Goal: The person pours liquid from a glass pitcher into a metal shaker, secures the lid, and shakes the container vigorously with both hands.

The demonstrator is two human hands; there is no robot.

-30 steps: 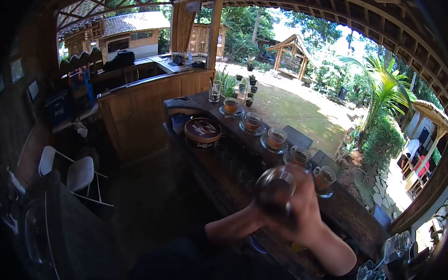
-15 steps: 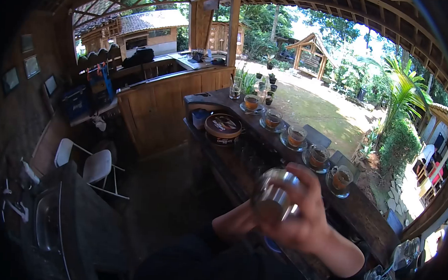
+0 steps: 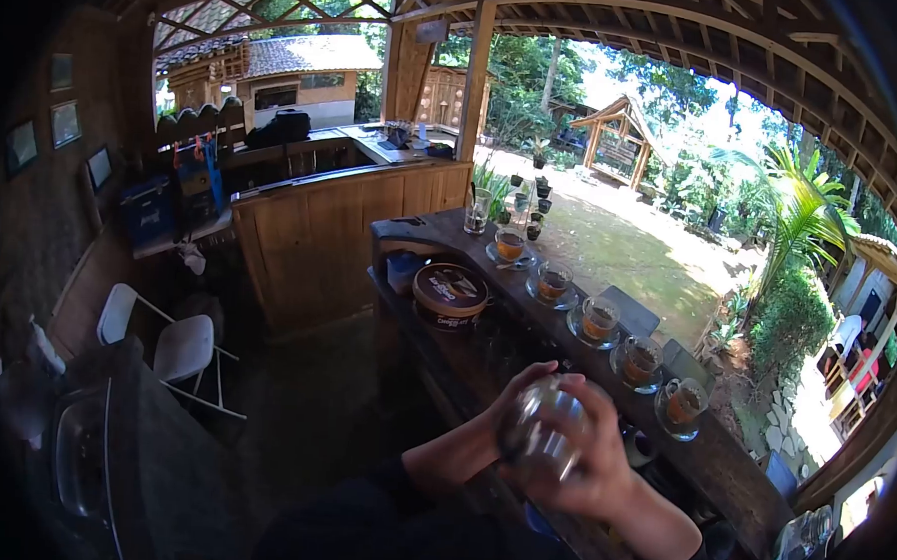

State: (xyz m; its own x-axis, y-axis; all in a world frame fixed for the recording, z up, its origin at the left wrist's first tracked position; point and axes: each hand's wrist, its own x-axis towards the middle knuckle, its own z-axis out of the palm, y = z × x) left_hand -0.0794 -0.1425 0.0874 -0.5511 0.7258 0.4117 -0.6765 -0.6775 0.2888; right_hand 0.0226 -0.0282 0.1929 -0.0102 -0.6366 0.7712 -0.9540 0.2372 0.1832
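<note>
My right hand (image 3: 601, 462) is wrapped round a shiny, rounded jar (image 3: 542, 439), blurred by motion, so I cannot make out its contents. Against the jar's far left side lies my left hand (image 3: 490, 422), its fingers partly hidden behind it. Both hands hold the jar above the inner side of a dark wooden counter (image 3: 730, 472). Just beyond them runs a row of several glass cups of amber drink on saucers; the nearest are a cup (image 3: 683, 402) and another cup (image 3: 641, 361).
A round brown tub (image 3: 451, 295) sits on the lower shelf, left of the cups. At the counter's far end stands a tall glass (image 3: 476, 216). Glassware (image 3: 806, 536) lies at lower right. White folding chairs (image 3: 183, 349) and a sink (image 3: 81, 454) are left.
The jar has tilted and dropped slightly in my hands. My left hand has come up along its far side, with more fingers showing. The view has shifted a little.
</note>
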